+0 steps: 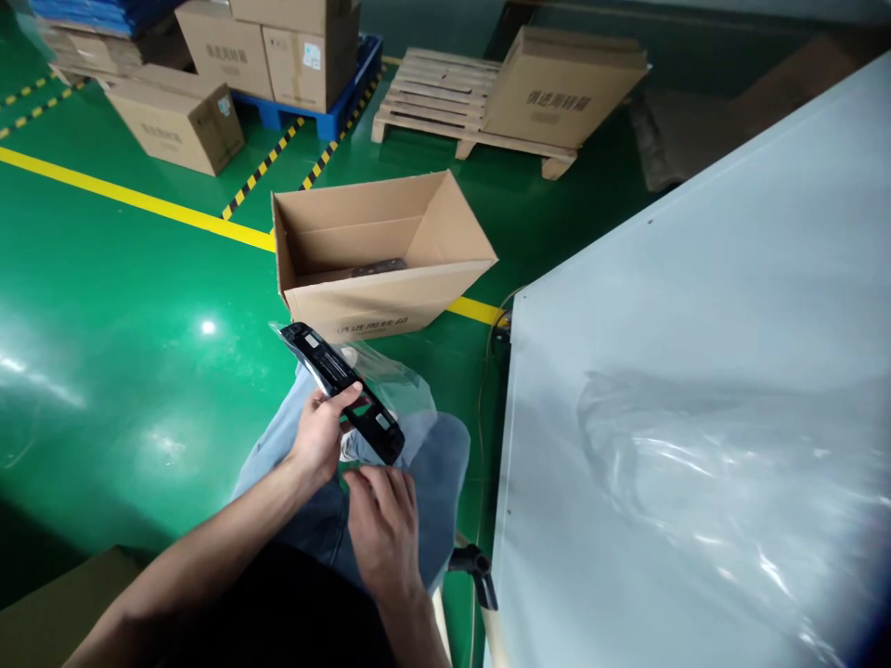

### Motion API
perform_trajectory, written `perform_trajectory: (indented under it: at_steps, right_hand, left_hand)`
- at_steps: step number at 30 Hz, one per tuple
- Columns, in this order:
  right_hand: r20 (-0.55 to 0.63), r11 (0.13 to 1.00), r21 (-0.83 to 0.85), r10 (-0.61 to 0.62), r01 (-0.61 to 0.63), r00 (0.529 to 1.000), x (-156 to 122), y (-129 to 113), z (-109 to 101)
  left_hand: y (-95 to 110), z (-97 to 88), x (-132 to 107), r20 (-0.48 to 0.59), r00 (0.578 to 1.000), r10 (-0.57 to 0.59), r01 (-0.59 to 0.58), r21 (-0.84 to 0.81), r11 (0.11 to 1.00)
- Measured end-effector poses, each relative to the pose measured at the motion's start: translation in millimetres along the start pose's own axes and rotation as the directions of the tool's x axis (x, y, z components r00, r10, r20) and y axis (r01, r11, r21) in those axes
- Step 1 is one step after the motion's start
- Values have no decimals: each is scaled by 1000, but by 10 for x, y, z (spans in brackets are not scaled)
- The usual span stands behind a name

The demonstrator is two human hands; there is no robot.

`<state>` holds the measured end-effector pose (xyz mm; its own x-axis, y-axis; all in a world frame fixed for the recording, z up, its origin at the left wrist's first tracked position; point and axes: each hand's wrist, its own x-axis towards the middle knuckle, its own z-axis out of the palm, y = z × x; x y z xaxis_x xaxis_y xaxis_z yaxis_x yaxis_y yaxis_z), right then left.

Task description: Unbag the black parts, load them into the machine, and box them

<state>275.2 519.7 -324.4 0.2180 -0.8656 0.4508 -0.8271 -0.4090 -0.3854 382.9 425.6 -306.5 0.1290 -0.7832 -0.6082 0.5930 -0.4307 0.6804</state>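
My left hand [321,436] is closed around a long black plastic panel [332,364], thumb across its face. The panel slants over my lap and carries small pale labels. A clear plastic bag [407,385] lies along the panel's right side and over my knee, and clear film also shows at its upper end. Just below the panel's lower end, my right hand [386,520] has its fingers curled together. Whatever those fingers pinch, if anything, is hidden from view.
An open cardboard box [390,306] stands ahead on the green floor with a dark item inside. To the right, a pale table [557,445] bears clear plastic bags [703,482]. Farther back are a wooden pallet [438,93], a blue pallet [334,121] and several cartons [174,121].
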Motion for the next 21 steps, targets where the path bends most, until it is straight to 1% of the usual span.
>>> perform_trajectory:
  at_steps: [3,5,7,9,12,14,16,18,21]
  right_hand:
    - [25,999,-19,-42,43,999,-61,22,-1]
    - [-23,999,-3,-53,53,998,-74,64,-54]
    - [-111,998,44,-32,37,993,-31,110,-146]
    - [-195,996,89,24,-6,981,97,136,-245]
    - [-239,995,78,83,-66,967,443,112,-327]
    - [-243,996,24,89,-85,966,709,71,-313]
    - [-257,995,-23,90,-99,962,922,33,-257]
    - [-270,993,-28,100,-112,958,1035,9,-191]
    - [-276,995,-13,90,-97,957,1026,-1,-129]
  left_hand:
    - [-24,24,22,28,1000,-15,15,1,1000]
    - [-33,37,34,33,999,10,-11,29,1000]
    - [-52,62,36,38,998,48,-49,49,998]
    - [-96,106,18,52,995,87,-90,51,995]
    - [-201,182,-61,116,982,148,-158,78,984]
    - [-269,211,-129,172,968,181,-207,147,967]
    - [-314,214,-182,205,957,204,-246,206,947]
    - [-341,199,-205,208,954,214,-262,238,935]
    - [-377,163,-195,202,955,218,-266,251,931]
